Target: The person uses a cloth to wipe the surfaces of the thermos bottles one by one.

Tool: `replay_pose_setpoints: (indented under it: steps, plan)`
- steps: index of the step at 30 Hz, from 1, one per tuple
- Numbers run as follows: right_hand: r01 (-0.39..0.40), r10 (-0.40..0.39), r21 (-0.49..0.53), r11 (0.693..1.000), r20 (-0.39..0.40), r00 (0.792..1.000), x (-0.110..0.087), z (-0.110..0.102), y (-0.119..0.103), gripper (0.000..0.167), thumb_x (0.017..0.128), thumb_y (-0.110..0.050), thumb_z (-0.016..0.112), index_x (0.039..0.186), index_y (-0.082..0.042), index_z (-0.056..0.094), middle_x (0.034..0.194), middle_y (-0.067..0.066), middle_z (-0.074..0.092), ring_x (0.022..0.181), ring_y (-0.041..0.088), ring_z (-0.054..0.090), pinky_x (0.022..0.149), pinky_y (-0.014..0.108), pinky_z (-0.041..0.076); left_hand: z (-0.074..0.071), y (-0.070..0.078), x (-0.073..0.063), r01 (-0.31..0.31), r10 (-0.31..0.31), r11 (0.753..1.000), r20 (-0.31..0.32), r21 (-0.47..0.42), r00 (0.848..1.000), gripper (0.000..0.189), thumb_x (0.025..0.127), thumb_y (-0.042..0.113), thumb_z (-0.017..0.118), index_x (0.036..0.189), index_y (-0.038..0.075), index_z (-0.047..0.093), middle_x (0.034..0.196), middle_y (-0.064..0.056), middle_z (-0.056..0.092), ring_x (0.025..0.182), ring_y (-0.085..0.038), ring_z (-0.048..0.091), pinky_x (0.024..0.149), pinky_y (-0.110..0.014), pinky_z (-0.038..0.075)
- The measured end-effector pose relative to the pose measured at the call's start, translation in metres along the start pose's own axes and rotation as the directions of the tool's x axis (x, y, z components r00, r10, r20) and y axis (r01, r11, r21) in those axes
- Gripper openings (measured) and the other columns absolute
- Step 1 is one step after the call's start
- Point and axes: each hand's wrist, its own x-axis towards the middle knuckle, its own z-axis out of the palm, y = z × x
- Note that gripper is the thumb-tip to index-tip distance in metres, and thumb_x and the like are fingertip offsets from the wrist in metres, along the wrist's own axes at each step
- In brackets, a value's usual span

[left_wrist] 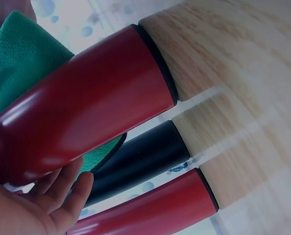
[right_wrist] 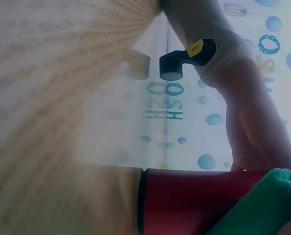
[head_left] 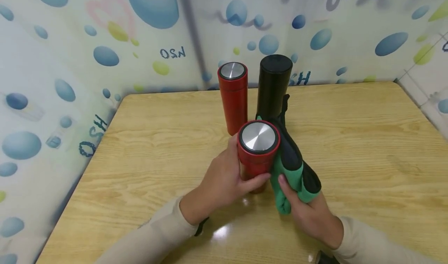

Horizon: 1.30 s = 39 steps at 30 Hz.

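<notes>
My left hand point(head_left: 218, 178) grips a red thermos flask point(head_left: 255, 165) with a brushed-metal lid, fingers behind its far side and thumb across the front. The flask is upright, its black base right at the tabletop in the left wrist view. In my right hand point(head_left: 313, 215) is a folded green cloth point(head_left: 285, 174) with black parts, thumb in front. The cloth lies against the flask's right side; its green face point(left_wrist: 28, 58) shows behind the flask in the left wrist view. The right hand's other fingers are hidden by the cloth.
Behind stand a second red flask point(head_left: 233, 100) with a metal lid and a taller black flask point(head_left: 273, 85). The glossy wooden table point(head_left: 157, 139) ends at a patterned wall covering point(head_left: 210, 34) at the back and left.
</notes>
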Motion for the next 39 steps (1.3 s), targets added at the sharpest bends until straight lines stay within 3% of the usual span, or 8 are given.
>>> replay_pose_setpoints:
  steps: [7, 14, 18, 24, 30, 33, 35, 39]
  plan:
    - [-0.096, 0.100, -0.077, 0.992, 0.037, 0.994, 0.003, 0.002, 0.005, 0.049, 0.096, 0.014, 0.049, 0.141, -0.006, 0.052, 0.119, -0.005, 0.063, 0.099, 0.003, 0.059, 0.092, 0.013, 0.047, -0.002, -0.001, 0.000, 0.008, -0.008, 1.000, 0.001, -0.029, 1.000, 0.098, 0.082, 0.042, 0.080, 0.151, 0.012, 0.016, 0.137, -0.005, 0.058, 0.123, -0.016, 0.060, 0.103, -0.036, 0.052]
    - [-0.217, 0.224, -0.068, 0.974, 0.109, 0.969, 0.006, -0.001, 0.008, 0.036, 0.102, 0.003, 0.046, 0.135, -0.010, 0.053, 0.107, -0.005, 0.061, 0.077, 0.011, 0.060, 0.076, 0.020, 0.052, -0.001, -0.001, -0.001, 0.011, -0.011, 0.999, -0.003, -0.032, 1.000, 0.107, 0.076, 0.045, 0.085, 0.151, 0.011, 0.016, 0.137, -0.007, 0.059, 0.122, -0.017, 0.061, 0.101, -0.036, 0.053]
    - [-0.225, 0.230, -0.048, 0.973, 0.124, 0.965, 0.008, -0.001, 0.009, 0.037, 0.103, 0.002, 0.044, 0.137, -0.011, 0.051, 0.109, -0.002, 0.060, 0.074, 0.012, 0.059, 0.074, 0.022, 0.052, -0.002, -0.001, 0.001, 0.011, -0.011, 0.995, -0.002, -0.097, 1.000, 0.105, 0.078, 0.039, 0.085, 0.152, 0.013, 0.014, 0.139, -0.006, 0.058, 0.125, -0.015, 0.060, 0.105, -0.034, 0.051]
    - [-0.245, 0.245, -0.015, 0.969, 0.116, 0.962, 0.008, 0.000, 0.007, 0.033, 0.103, 0.000, 0.045, 0.134, -0.011, 0.053, 0.098, 0.002, 0.061, 0.057, 0.012, 0.056, 0.063, 0.026, 0.052, -0.002, -0.002, -0.002, 0.008, -0.012, 0.981, -0.018, -0.192, 1.000, 0.096, 0.080, 0.027, 0.084, 0.148, 0.012, 0.018, 0.137, -0.007, 0.059, 0.126, -0.015, 0.059, 0.106, -0.034, 0.050]
    - [-0.262, 0.263, -0.045, 0.964, 0.024, 0.964, 0.007, -0.001, 0.004, 0.031, 0.102, 0.002, 0.048, 0.128, -0.011, 0.059, 0.106, -0.009, 0.065, 0.080, 0.002, 0.062, 0.078, 0.016, 0.052, -0.002, -0.002, 0.000, -0.086, 0.069, 0.980, -0.099, -0.180, 0.993, 0.094, 0.080, 0.019, 0.082, 0.149, 0.008, 0.019, 0.139, -0.011, 0.055, 0.126, -0.020, 0.057, 0.105, -0.035, 0.050]
    - [-0.271, 0.271, 0.007, 0.963, -0.006, 0.963, 0.006, -0.002, 0.005, 0.032, 0.101, 0.003, 0.049, 0.127, -0.012, 0.060, 0.110, -0.009, 0.067, 0.091, 0.001, 0.064, 0.084, 0.015, 0.053, -0.006, -0.001, 0.000, -0.100, 0.086, 0.989, -0.125, -0.109, 0.988, 0.094, 0.078, 0.019, 0.084, 0.148, 0.008, 0.023, 0.136, -0.011, 0.056, 0.124, -0.021, 0.059, 0.102, -0.034, 0.052]
    - [-0.257, 0.258, 0.058, 0.965, -0.013, 0.966, 0.007, -0.003, 0.006, 0.031, 0.101, 0.004, 0.047, 0.125, -0.012, 0.060, 0.106, -0.006, 0.068, 0.085, 0.002, 0.065, 0.079, 0.016, 0.054, -0.011, 0.000, 0.000, -0.106, 0.099, 0.993, -0.135, -0.045, 0.986, 0.092, 0.076, 0.019, 0.084, 0.147, 0.009, 0.027, 0.133, -0.010, 0.058, 0.121, -0.020, 0.060, 0.100, -0.035, 0.054]
    - [-0.168, 0.180, 0.183, 0.969, -0.055, 0.982, 0.009, -0.007, 0.009, 0.038, 0.100, 0.010, 0.042, 0.133, -0.004, 0.056, 0.118, -0.001, 0.068, 0.098, 0.004, 0.069, 0.083, 0.018, 0.056, -0.019, 0.001, 0.005, -0.097, 0.108, 0.991, -0.120, 0.091, 0.987, 0.086, 0.074, 0.021, 0.084, 0.146, 0.014, 0.036, 0.125, -0.007, 0.060, 0.112, -0.019, 0.061, 0.095, -0.036, 0.056]
